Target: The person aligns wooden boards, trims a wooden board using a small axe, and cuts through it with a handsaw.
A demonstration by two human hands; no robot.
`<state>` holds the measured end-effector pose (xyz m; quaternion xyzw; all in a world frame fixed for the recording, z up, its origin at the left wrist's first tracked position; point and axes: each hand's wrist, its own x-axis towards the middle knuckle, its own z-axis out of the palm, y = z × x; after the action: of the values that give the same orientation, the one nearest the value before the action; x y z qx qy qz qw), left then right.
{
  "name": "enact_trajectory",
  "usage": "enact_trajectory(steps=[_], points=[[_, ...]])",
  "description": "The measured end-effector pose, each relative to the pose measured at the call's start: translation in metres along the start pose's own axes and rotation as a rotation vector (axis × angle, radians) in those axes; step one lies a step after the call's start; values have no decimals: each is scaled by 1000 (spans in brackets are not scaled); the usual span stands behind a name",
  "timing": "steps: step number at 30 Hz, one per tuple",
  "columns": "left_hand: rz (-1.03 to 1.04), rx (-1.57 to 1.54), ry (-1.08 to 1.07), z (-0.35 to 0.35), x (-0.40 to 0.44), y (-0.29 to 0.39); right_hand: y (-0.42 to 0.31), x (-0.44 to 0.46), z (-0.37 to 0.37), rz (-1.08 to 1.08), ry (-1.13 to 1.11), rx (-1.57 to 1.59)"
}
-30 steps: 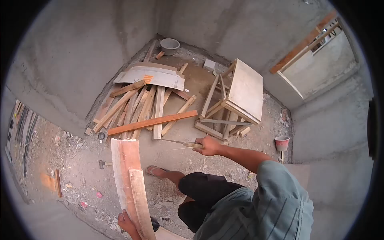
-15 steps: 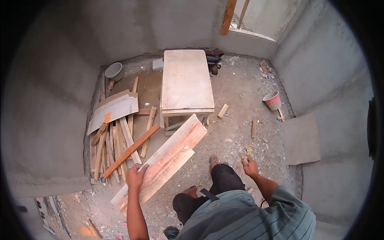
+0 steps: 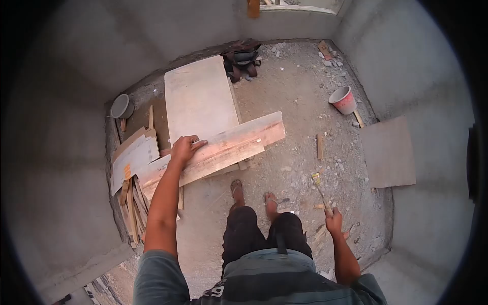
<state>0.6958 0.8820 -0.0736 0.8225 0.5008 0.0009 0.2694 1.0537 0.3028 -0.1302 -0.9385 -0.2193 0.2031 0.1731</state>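
Note:
My left hand grips the upper edge of a long wooden board, pale with pinkish-red stains and a stepped right end. The board slants across the near end of a low wooden table with a pale top; whether it rests on it I cannot tell. My right hand, low on the right, is closed around a slim tool with a pale handle and a thin shaft. The tool's tip points away toward a small yellow item, which seems to lie on the ground.
Cardboard lies over several wood strips at left. A grey basin stands by the left wall, a red-and-grey bucket at right. Dark bags lie behind the table. A brown sheet leans at the right wall.
The board has swung to a flatter angle and moved up across the table's near end, still in my left hand. My right hand has shifted slightly right and down with the tool. The view has turned.

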Motion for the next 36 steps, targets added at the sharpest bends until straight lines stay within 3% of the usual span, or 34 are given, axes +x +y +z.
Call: enact_trajectory(steps=[2, 4, 5, 7, 10, 13, 19, 26, 30, 33, 36], points=[[23, 38, -37, 4, 38, -8, -33, -22, -11, 126, -19, 71], [35, 97, -88, -12, 81, -22, -44, -52, 10, 111, 79, 46], [309, 127, 190, 15, 115, -42, -43, -65, 11, 117, 113, 14], [318, 50, 169, 34, 133, -26, -69, -72, 23, 140, 163, 161], [537, 71, 44, 49, 111, 25, -91, -92, 46, 148, 235, 220], [555, 115, -71, 89, 106, 41, -146, -92, 56, 217, 319, 526], [537, 14, -222, 90, 107, 38, -225, -58, 73, -23, 283, 838], [551, 69, -61, 103, 93, 64, -265, 11, 171, -274, 182, 886], [310, -234, 76, 136, 116, 83, -265, 24, 207, -308, 124, 894], [17, -60, 6, 140, 125, 105, -258, 19, 209, -288, 21, 851], [-41, -22, 38, 147, 130, 106, -255, 15, 212, -288, 15, 854]])
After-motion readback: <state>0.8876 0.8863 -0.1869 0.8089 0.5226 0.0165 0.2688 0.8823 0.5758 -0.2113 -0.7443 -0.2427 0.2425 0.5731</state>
